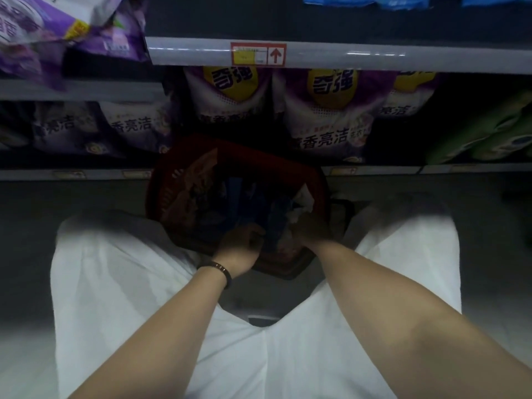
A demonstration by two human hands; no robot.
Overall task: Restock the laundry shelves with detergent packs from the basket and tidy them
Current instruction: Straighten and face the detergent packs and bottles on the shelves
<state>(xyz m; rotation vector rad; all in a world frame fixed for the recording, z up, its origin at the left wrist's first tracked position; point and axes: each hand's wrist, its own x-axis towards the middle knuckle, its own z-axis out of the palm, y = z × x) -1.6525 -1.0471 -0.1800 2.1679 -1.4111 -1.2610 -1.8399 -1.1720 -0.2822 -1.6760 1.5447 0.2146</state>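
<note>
A red basket (161, 194) stands on the floor against the bottom shelf, between my knees. It holds several detergent packs (259, 203), dark blue and purple, dim in the shadow. Both my hands reach into its near end. My left hand (240, 249), with a dark band on the wrist, curls its fingers round a blue pack. My right hand (312, 230) lies blurred on the packs beside it; its grip is unclear. Purple and white packs (325, 122) stand in a row on the low shelf behind the basket.
A grey shelf edge (374, 54) with a red price tag (258, 54) juts out overhead. More purple packs (43, 27) lean at the upper left, blue ones at the top right, green packs (483, 133) at the right. My white trousers (115, 283) flank the basket.
</note>
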